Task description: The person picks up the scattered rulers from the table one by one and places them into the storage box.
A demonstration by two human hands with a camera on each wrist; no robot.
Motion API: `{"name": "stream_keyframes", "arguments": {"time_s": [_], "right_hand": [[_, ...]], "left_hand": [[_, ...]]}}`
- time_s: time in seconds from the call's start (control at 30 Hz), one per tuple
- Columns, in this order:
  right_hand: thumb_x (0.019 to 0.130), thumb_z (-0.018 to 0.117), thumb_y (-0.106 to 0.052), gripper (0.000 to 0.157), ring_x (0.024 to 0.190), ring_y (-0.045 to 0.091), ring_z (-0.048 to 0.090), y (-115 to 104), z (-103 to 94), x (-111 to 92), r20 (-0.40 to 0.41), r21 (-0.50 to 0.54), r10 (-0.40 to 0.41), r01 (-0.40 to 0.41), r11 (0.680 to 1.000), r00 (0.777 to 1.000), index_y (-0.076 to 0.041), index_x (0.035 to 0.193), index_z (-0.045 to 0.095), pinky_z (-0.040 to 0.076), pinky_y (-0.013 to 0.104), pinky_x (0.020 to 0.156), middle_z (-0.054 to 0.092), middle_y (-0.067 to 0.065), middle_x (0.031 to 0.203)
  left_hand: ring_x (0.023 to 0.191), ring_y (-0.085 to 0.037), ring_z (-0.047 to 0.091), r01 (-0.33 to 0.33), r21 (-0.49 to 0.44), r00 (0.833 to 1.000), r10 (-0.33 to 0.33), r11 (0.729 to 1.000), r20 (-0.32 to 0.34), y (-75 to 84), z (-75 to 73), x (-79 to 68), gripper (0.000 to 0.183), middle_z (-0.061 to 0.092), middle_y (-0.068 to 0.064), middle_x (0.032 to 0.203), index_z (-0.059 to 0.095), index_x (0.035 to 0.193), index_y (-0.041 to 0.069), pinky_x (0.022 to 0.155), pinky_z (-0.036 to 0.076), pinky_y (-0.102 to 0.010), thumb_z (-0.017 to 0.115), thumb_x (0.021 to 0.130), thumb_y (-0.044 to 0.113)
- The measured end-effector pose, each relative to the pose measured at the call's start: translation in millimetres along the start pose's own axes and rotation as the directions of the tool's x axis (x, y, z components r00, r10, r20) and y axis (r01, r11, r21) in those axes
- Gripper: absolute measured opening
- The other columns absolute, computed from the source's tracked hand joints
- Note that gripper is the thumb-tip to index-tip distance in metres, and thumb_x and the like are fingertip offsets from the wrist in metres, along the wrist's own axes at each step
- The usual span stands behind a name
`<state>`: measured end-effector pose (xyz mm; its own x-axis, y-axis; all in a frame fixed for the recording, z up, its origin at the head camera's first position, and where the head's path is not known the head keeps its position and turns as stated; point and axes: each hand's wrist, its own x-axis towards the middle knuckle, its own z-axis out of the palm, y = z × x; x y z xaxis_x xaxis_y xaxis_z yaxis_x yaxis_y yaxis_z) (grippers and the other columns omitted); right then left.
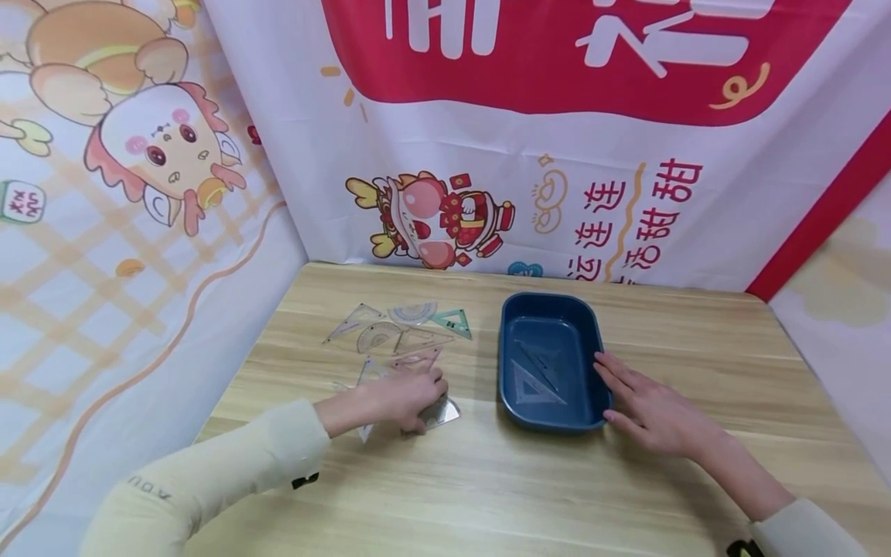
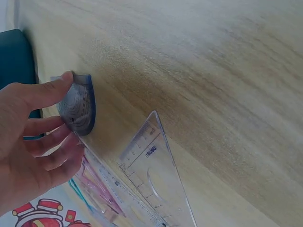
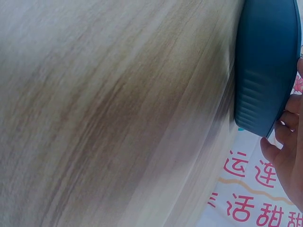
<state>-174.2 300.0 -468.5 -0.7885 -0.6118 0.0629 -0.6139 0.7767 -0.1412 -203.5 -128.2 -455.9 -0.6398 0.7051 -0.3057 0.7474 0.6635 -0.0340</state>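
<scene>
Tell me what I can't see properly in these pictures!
Head view: the left hand covers part of the protractor it holds.
Head view: marks on a triangle in the box are too small to read.
Left wrist view: the left edge cuts off the box.
Right wrist view: the box's wall hides its inside; the right edge cuts off the right hand.

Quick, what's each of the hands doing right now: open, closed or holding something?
Left hand: closed, holding a clear protractor.
Right hand: open, touching the blue box.
</scene>
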Motion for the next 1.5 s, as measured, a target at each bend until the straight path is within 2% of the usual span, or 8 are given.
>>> {"name": "stream_keyframes", "arguments": {"time_s": [0.43,0.67,0.8,0.9,1.13,1.2,1.37,1.5], "right_hand": [[0.099,0.056,-0.044,0.071,0.144,0.036,0.039,0,1.0,-2,-0.001,-0.009,0.009,-0.009,1.000,1.000,-0.007,0.155,0.032,0.045,0.054,0.108,0.024,0.013,0.165],[0.099,0.057,-0.042,0.070,0.144,0.036,0.039,1,1.4,-1,-0.008,-0.012,-0.006,0.006,1.000,1.000,-0.007,0.155,0.033,0.045,0.054,0.108,0.025,0.014,0.165],[0.099,0.058,-0.041,0.070,0.143,0.036,0.040,3,0.4,0,-0.012,-0.013,-0.015,0.015,1.000,1.000,-0.006,0.155,0.033,0.047,0.055,0.106,0.025,0.014,0.165],[0.099,0.058,-0.042,0.071,0.143,0.036,0.041,3,-0.4,0,-0.010,-0.019,-0.020,0.019,1.000,1.000,-0.007,0.155,0.032,0.047,0.054,0.106,0.025,0.014,0.165],[0.099,0.058,-0.041,0.071,0.143,0.035,0.041,4,-1.6,0,-0.014,-0.032,-0.038,0.038,0.999,0.999,-0.005,0.154,0.033,0.047,0.053,0.106,0.026,0.014,0.164],[0.099,0.058,-0.041,0.071,0.143,0.035,0.041,4,-1.7,0,-0.014,-0.036,-0.044,0.043,0.998,0.999,-0.005,0.154,0.033,0.048,0.053,0.106,0.026,0.015,0.164],[0.099,0.059,-0.041,0.071,0.143,0.035,0.041,4,-2.2,1,-0.005,-0.030,-0.041,0.040,0.999,0.999,-0.005,0.154,0.034,0.047,0.053,0.106,0.026,0.015,0.164],[0.098,0.058,-0.042,0.071,0.143,0.036,0.040,3,-2.6,2,0.005,-0.039,-0.041,0.041,0.998,0.999,-0.004,0.153,0.034,0.048,0.053,0.105,0.027,0.016,0.163]], "left_hand": [[0.090,-0.010,0.053,-0.016,-0.034,0.999,0.015,0.999,-0.030,-0.3,-3.3,2.5,0.069,0.060,-0.003,0.110,0.060,0.125,0.009,0.074,0.050,-0.020,0.089,0.069,0.038],[0.105,-0.018,0.065,-0.090,-0.056,0.989,0.083,0.994,-0.125,-0.1,-2.7,4.0,0.048,0.069,-0.005,0.113,0.064,0.118,0.011,0.098,0.053,-0.032,0.085,0.076,0.022],[0.097,-0.014,0.069,-0.131,-0.102,0.980,0.114,0.986,-0.165,0.2,-4.6,6.1,0.032,0.073,-0.003,0.106,0.068,0.113,0.010,0.112,0.044,-0.042,0.078,0.083,0.010],[0.088,-0.008,0.070,-0.131,-0.156,0.982,0.106,0.979,-0.158,0.7,-7.7,6.6,0.026,0.075,-0.002,0.100,0.070,0.112,0.010,0.109,0.047,-0.038,0.074,0.086,0.007],[0.080,-0.002,0.068,-0.139,-0.179,0.981,0.111,0.974,-0.162,-0.8,-16.4,3.1,0.024,0.076,0.004,0.092,0.074,0.112,0.013,0.125,0.018,-0.049,0.075,0.088,0.012],[0.080,-0.001,0.067,-0.142,-0.202,0.981,0.110,0.969,-0.163,-2.3,-19.7,2.4,0.023,0.075,0.004,0.090,0.074,0.112,0.013,0.125,0.017,-0.049,0.074,0.088,0.011],[0.079,-0.004,0.066,-0.156,-0.254,0.977,0.111,0.955,-0.182,-7.4,-31.5,3.0,0.023,0.075,0.000,0.091,0.073,0.112,0.007,0.123,0.025,-0.046,0.069,0.090,0.003],[0.077,-0.005,0.063,-0.152,-0.269,0.978,0.106,0.951,-0.177,-10.0,-41.8,3.1,0.021,0.074,-0.003,0.093,0.072,0.112,0.006,0.097,0.055,-0.032,0.067,0.092,0.002]]}}
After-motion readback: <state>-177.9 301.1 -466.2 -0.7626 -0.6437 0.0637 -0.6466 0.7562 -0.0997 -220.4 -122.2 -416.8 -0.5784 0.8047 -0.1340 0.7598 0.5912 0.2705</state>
